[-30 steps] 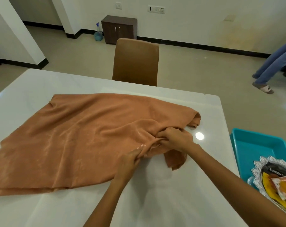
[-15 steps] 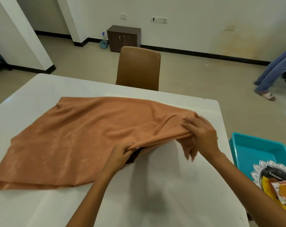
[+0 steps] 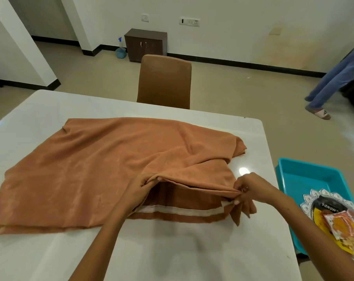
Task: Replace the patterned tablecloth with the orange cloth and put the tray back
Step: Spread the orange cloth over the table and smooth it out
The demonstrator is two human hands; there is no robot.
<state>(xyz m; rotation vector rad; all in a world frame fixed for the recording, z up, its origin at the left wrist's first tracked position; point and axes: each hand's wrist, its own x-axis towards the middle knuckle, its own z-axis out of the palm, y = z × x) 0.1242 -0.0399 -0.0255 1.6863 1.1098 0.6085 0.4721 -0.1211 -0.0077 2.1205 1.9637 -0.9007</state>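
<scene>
An orange cloth (image 3: 103, 165) lies half-unfolded on the white surface (image 3: 172, 250), its long axis running left to right, a white-banded hem facing the person. The left hand (image 3: 138, 190) and right hand (image 3: 248, 188) each pinch a raised upper layer in their fingers. No patterned tablecloth shows; spreading remains, and the teal tray (image 3: 306, 175), at the surface's right edge, awaits return.

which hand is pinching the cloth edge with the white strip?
The right hand: its fingers pinch the orange cloth at the white strip's end. The left hand lifts the upper fold.
</scene>
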